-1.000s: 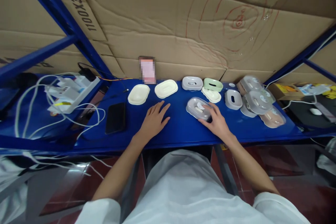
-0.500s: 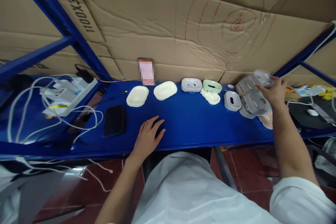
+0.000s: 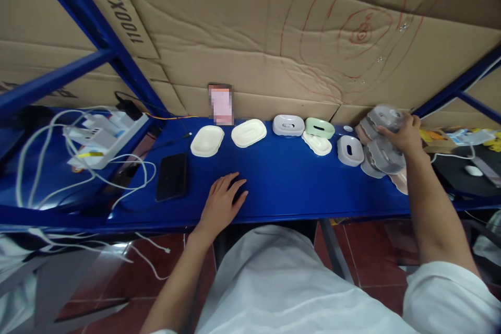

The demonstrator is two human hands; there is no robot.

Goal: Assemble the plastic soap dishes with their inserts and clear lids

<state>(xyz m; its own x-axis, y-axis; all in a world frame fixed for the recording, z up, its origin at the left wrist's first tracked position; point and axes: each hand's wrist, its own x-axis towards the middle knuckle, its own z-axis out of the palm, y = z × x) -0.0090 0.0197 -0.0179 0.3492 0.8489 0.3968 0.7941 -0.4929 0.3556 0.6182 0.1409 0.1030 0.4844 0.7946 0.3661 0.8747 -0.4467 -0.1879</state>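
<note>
Grip of the right hand (image 3: 405, 135), in the head view: thumb and fingers are closed around the sides of a clear plastic case (image 3: 385, 116), which sits at the top of a pile at the right end of a blue worktop (image 3: 289, 188). Other clear cases (image 3: 391, 157) lie just below it, partly hidden by the wrist, with a peach-coloured piece (image 3: 399, 181) showing beside the forearm. The left hand (image 3: 221, 202) is palm down near the front edge, holding nothing, its fingers loosely spread and its thumb apart. Just left of the pile stands a pale grey dish (image 3: 350, 150) with a dark slot. Farther left along the back are a green dish (image 3: 320, 128) touching a cream tray (image 3: 319, 145), a whitish dish (image 3: 288, 125), and two shallow cream trays (image 3: 249, 133) side by side. A dark phone (image 3: 171, 176) lies to the left, near white cables (image 3: 135, 163). Behind everything rises brown cardboard (image 3: 227, 36) marked with red rings.
</note>
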